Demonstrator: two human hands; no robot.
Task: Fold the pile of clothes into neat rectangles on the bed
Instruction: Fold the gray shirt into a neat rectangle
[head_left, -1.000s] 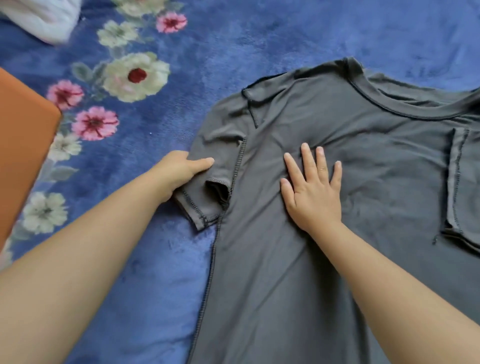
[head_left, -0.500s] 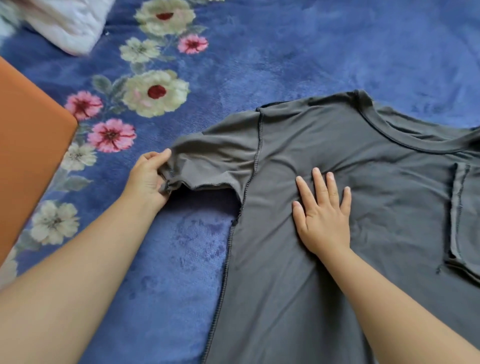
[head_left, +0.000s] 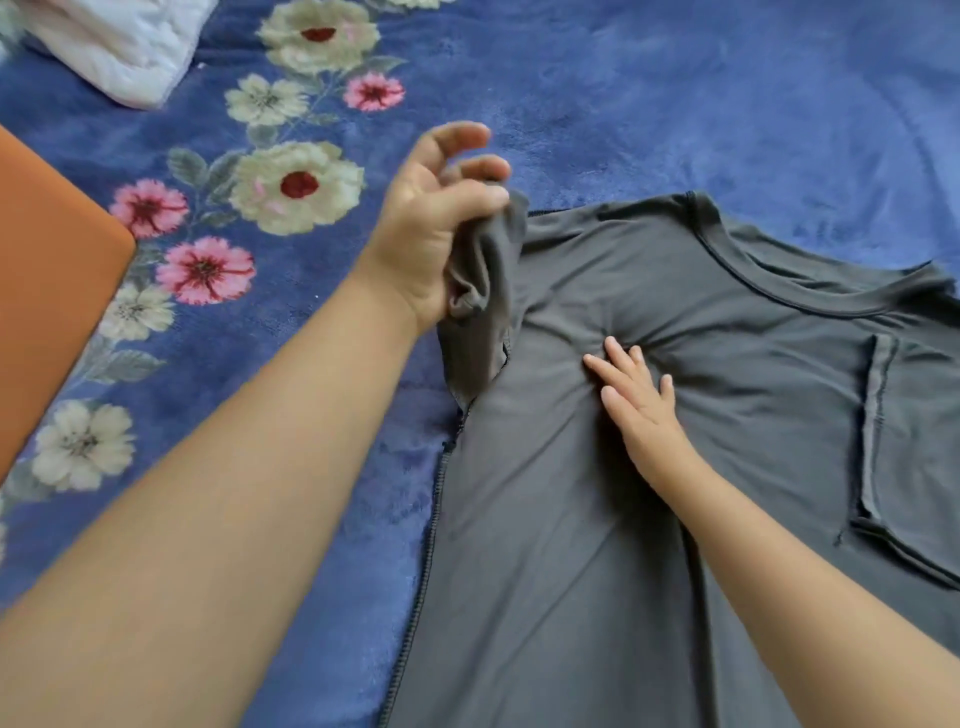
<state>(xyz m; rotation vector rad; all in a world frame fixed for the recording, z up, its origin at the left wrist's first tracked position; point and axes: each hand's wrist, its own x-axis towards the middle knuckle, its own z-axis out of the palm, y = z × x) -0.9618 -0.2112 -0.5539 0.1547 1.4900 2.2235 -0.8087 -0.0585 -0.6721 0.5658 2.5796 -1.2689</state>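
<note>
Grey short-sleeved cotton T-shirt (head_left: 649, 493) lies flat on blue floral plush bed cover (head_left: 675, 93). Your left hand (head_left: 431, 228) grips lifted sleeve (head_left: 488, 291); your right hand (head_left: 639, 405) presses chest, fingers (head_left: 618, 364) straight. Risk: hard pull drags body askew, wrinkles bunch under palm, fold crooked.

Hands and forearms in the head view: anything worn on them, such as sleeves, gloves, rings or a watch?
Nothing worn shows. The left hand and right hand are bare, without gloves, and no rings or watch are visible. Both forearms are uncovered to the frame's edge, with no sleeve in sight.
</note>
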